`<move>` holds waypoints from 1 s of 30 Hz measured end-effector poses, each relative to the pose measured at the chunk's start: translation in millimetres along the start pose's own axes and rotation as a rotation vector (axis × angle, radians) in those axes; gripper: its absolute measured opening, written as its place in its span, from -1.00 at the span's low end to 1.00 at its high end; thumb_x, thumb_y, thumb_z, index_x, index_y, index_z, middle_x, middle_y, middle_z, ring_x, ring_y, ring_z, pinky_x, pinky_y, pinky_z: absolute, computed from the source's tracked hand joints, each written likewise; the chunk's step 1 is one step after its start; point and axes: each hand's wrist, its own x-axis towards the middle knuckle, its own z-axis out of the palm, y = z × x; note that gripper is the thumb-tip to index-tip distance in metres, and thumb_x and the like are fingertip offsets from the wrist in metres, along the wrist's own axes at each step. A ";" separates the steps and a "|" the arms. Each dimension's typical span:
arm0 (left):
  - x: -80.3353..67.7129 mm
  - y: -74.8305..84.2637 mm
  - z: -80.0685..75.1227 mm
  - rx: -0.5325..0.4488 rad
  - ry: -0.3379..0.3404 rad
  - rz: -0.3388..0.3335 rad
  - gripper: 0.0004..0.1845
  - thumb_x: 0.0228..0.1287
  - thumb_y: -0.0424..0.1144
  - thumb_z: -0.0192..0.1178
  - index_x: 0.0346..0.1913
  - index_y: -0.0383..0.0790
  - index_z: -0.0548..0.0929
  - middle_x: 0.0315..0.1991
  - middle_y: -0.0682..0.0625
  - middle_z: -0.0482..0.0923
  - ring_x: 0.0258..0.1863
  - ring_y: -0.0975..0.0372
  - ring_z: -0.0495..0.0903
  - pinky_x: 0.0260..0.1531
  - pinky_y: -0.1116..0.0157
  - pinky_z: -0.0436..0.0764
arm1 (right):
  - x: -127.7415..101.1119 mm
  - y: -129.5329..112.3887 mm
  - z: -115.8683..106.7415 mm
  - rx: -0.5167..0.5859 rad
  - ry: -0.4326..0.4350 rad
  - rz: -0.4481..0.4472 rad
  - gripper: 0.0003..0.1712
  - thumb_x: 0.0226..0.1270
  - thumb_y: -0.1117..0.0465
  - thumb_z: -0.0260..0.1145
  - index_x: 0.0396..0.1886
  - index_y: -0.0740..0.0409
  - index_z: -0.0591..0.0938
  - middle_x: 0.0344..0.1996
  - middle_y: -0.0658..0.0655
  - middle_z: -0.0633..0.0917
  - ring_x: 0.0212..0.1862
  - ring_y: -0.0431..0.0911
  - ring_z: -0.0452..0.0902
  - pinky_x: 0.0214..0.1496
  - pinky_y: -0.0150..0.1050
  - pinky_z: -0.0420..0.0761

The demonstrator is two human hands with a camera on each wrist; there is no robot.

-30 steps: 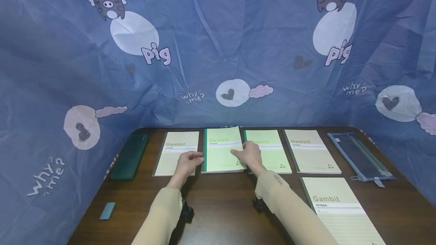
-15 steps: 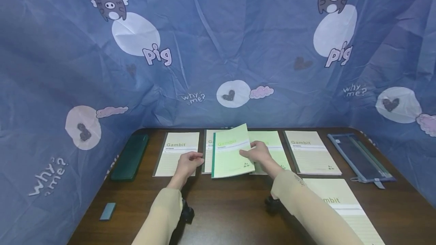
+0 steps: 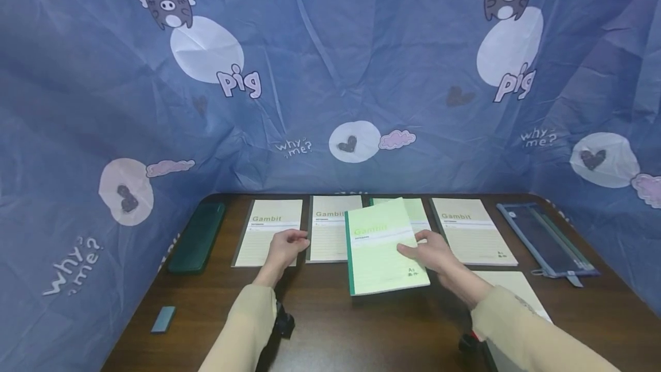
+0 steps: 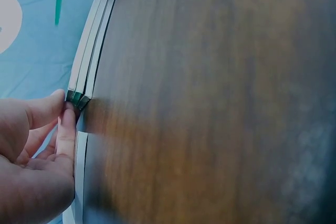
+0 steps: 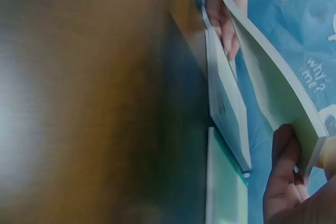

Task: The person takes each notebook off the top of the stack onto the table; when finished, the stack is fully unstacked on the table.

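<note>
Setting: a dark wooden table (image 3: 330, 326) hemmed in by a blue cloth backdrop (image 3: 330, 73) printed with cartoon pigs, hearts and the words "pig" and "why me?"
Green notebook: the bright green notebook (image 3: 384, 248) is lifted off the table and tilted, over the near middle of the table, overlapping the row of notebooks behind it
Right hand: the right hand (image 3: 432, 251) pinches the green notebook at its right edge, thumb on the cover, fingers curled underneath
Left hand: the left hand (image 3: 284, 247) rests on the near right corner of the cream notebook (image 3: 268, 233) at the left of the row, fingers bent, tips at the edge of the beige notebook (image 3: 330, 234) beside it
Row behind: a second green notebook (image 3: 413, 211), largely covered, then a beige notebook (image 3: 472, 231) further right; another lies near the right forearm (image 3: 511, 289)
Outer things: a dark green case (image 3: 196, 237) at far left, a small blue eraser (image 3: 163, 319) near the left front, a blue mesh pouch (image 3: 547, 240) at far right
Left wrist view only: fingertips (image 4: 65, 124) press against stacked notebook edges at the corner
Right wrist view only: the held notebook (image 5: 273, 85) hangs clear above the flat ones, with the fingers (image 5: 281, 182) wrapped under its edge
Arms: both sleeves are tan; the right forearm reaches in from the lower right, the left from below
</note>
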 end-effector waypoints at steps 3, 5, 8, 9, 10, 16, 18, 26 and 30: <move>-0.1 -0.4 0.0 0.000 -0.002 0.006 -0.71 0.29 -0.36 0.29 0.05 -0.37 0.68 -0.13 -0.16 0.65 -0.08 0.03 0.59 -0.01 0.09 0.55 | -16.0 13.7 -8.1 0.014 0.000 0.011 -0.25 0.33 -0.03 0.38 0.20 0.45 0.33 -0.36 0.20 0.67 -0.39 -0.05 0.65 -0.31 -0.25 0.55; -0.1 -0.5 0.0 0.001 -0.001 0.009 -0.71 0.30 -0.36 0.29 0.04 -0.37 0.68 -0.13 -0.16 0.65 -0.08 0.03 0.60 -0.01 0.09 0.55 | -25.8 22.6 -12.4 0.030 -0.001 0.023 -0.22 0.33 -0.05 0.37 0.21 0.47 0.31 -0.34 0.21 0.66 -0.37 -0.04 0.66 -0.29 -0.22 0.59; -0.4 -0.8 -0.2 0.004 -0.005 0.017 -0.71 0.31 -0.36 0.27 0.05 -0.39 0.67 -0.12 -0.18 0.65 -0.07 0.03 0.60 -0.01 0.08 0.56 | -38.6 34.9 -17.9 0.032 0.003 0.041 -0.18 0.31 -0.08 0.37 0.22 0.49 0.31 -0.31 0.19 0.68 -0.35 -0.03 0.66 -0.24 -0.19 0.61; -0.5 -0.6 -0.2 0.003 -0.005 0.014 -0.71 0.31 -0.36 0.27 0.05 -0.38 0.68 -0.12 -0.17 0.65 -0.07 0.03 0.60 -0.01 0.08 0.55 | -42.5 38.8 -19.2 0.037 0.006 0.050 -0.19 0.31 -0.08 0.37 0.21 0.49 0.32 -0.31 0.19 0.69 -0.35 -0.03 0.67 -0.24 -0.18 0.63; -0.5 -0.5 -0.1 0.003 -0.005 0.012 -0.71 0.31 -0.36 0.27 0.05 -0.38 0.67 -0.12 -0.17 0.65 -0.07 0.03 0.60 -0.01 0.08 0.55 | -46.5 42.7 -20.4 0.041 0.008 0.057 -0.20 0.31 -0.07 0.37 0.21 0.48 0.33 -0.31 0.19 0.70 -0.35 -0.02 0.69 -0.24 -0.17 0.64; 0.2 -0.3 0.2 0.003 -0.006 0.011 -0.71 0.31 -0.36 0.27 0.05 -0.38 0.68 -0.12 -0.17 0.65 -0.06 0.03 0.60 -0.01 0.09 0.56 | -67.4 63.2 -25.5 0.043 0.025 0.102 -0.28 0.30 -0.02 0.39 0.14 0.48 0.36 -0.41 0.16 0.72 -0.40 0.01 0.72 -0.29 -0.18 0.68; 0.2 -0.5 0.4 0.003 -0.007 0.017 -0.71 0.31 -0.36 0.27 0.05 -0.39 0.67 -0.13 -0.17 0.65 -0.08 0.03 0.60 -0.02 0.10 0.56 | -73.5 68.8 -27.3 0.040 0.021 0.123 -0.27 0.29 -0.03 0.40 0.12 0.48 0.37 -0.42 0.15 0.73 -0.40 0.01 0.72 -0.29 -0.17 0.69; 0.1 -2.1 0.1 0.000 -0.002 0.031 -0.72 0.30 -0.38 0.28 0.04 -0.41 0.68 -0.15 -0.16 0.66 -0.10 0.05 0.61 -0.03 0.10 0.56 | -92.1 82.1 -28.4 -0.010 0.018 0.143 -0.22 0.24 -0.08 0.44 0.08 0.51 0.39 -0.46 0.15 0.71 -0.41 -0.01 0.67 -0.20 -0.15 0.61; 0.1 -2.1 1.3 -0.013 -0.007 0.032 -0.72 0.31 -0.38 0.27 0.04 -0.40 0.68 -0.15 -0.17 0.67 -0.09 0.04 0.61 0.00 0.09 0.56 | -99.5 87.5 -23.7 0.023 0.028 0.114 -0.36 0.27 0.05 0.43 0.01 0.51 0.40 -0.50 0.17 0.72 -0.44 0.05 0.69 -0.27 -0.18 0.64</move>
